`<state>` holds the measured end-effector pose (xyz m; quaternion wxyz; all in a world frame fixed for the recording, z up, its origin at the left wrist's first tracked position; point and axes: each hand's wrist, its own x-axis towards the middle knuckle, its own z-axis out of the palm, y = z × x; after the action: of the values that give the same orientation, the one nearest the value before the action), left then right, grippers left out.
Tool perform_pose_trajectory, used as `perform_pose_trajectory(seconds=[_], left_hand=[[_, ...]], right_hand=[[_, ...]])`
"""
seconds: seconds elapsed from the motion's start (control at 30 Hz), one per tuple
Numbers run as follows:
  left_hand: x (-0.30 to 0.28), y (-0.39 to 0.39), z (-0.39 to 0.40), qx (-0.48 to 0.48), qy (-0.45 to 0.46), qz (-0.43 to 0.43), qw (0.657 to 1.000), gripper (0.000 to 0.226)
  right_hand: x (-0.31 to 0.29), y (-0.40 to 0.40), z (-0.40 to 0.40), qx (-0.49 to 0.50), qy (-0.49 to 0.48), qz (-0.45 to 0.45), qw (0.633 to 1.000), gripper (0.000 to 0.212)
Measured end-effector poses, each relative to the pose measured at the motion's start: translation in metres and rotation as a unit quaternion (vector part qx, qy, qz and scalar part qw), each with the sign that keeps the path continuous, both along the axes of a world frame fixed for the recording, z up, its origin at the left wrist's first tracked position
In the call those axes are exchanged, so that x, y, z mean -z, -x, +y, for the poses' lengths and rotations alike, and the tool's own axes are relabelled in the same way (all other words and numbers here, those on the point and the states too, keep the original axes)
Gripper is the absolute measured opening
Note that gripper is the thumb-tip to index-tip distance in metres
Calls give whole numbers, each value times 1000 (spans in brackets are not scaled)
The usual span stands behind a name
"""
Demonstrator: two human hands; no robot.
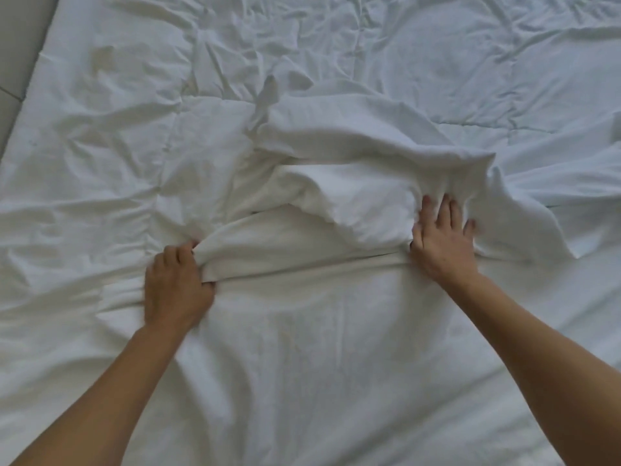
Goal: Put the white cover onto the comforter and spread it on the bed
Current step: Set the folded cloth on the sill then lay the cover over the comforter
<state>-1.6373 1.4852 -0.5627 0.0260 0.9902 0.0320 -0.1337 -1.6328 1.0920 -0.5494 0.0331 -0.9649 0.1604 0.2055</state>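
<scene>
The white cover lies flat over the near part of the bed, and its far edge is bunched into a thick folded roll across the middle. Beyond that roll the quilted white comforter spreads wrinkled over the rest of the bed. My left hand grips the left end of the roll, fingers curled round a fold of the cover. At the roll's right end, my right hand presses on the cover with its fingers spread and fairly straight. Both forearms reach in from the bottom corners.
The left edge of the bed runs diagonally at the upper left, with a strip of grey floor beside it. White fabric fills the rest of the view.
</scene>
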Motion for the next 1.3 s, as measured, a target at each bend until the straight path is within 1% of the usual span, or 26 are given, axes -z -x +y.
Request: perform_pose_trajectory(seconds=[0.1,0.17,0.27,0.37,0.43,0.5,0.57,0.63,0.67,0.7,0.77,0.8,0.83,0.87,0.93,0.97,1.0,1.03,1.07,1.1,1.13,1.17,1.2,1.23,1.27,1.3], left_hand=[[7,1,-2,-21,8,-16,1000,50],[10,-1,-2,-15,7,-7,1000,45],[10,-9,-1,-10,17,24,1000,49],[3,-18,-3,-12,13,59,998,52],[-3,-22,-7,-24,14,89,996,55],[-14,-25,-14,-68,35,122,990,61],[-24,-23,-24,-112,90,136,980,70],[-30,-26,-32,-131,198,140,961,80],[-32,-30,-35,-159,266,148,939,83],[-37,-36,-39,-201,345,161,903,82],[-43,-52,-51,-309,476,160,808,71],[-46,-61,-61,-341,498,149,783,57],[-48,-71,-71,-343,493,148,786,44],[-51,-83,-84,-328,476,154,802,44],[-54,-104,-111,-297,448,168,826,70],[-57,-115,-124,-292,451,170,826,79],[-60,-124,-134,-288,456,174,824,81],[-64,-133,-143,-279,467,185,818,76],[-70,-139,-149,-270,480,209,808,65],[-76,-144,-155,-258,500,245,790,51],[-85,-148,-159,-238,511,288,774,42],[-96,-152,-163,-222,509,319,768,40],[-107,-160,-164,-202,488,327,784,42],[-117,-171,-163,-187,466,307,809,42],[-127,-186,-156,-186,449,253,837,38],[-137,-203,-145,-201,431,173,863,34]], right_hand=[[-4,-10,0,6,1,1,1000,63],[-6,-18,2,20,-4,29,999,57],[-5,-25,7,31,14,43,999,54],[-9,-30,3,55,-10,-22,998,56],[-19,-31,7,111,-48,-105,987,47],[-31,-29,17,157,-74,-209,962,38],[-39,-35,28,115,-58,-307,943,36],[-41,-60,33,60,-79,-356,929,37],[-41,-80,34,56,-113,-366,922,39],[-40,-101,34,61,-148,-366,917,41],[-39,-145,31,66,-190,-338,919,47],[-37,-165,26,60,-207,-303,928,51],[-36,-185,17,59,-228,-248,940,55],[-35,-202,7,70,-257,-175,948,60],[-33,-220,-6,70,-286,-27,955,67],[-32,-222,-8,42,-278,27,959,68],[-33,-221,-8,17,-279,69,958,70],[-34,-217,-7,0,-298,105,949,71],[-37,-212,-6,-12,-325,143,935,69],[-42,-207,-6,-25,-358,177,916,59],[-47,-203,-7,-41,-383,205,900,39],[-54,-205,-8,-63,-394,216,891,14],[-64,-215,-8,-89,-390,208,893,4],[-75,-230,-7,-117,-378,184,900,12],[-86,-251,-5,-133,-369,146,908,12],[-99,-275,-1,-139,-360,89,918,10]])
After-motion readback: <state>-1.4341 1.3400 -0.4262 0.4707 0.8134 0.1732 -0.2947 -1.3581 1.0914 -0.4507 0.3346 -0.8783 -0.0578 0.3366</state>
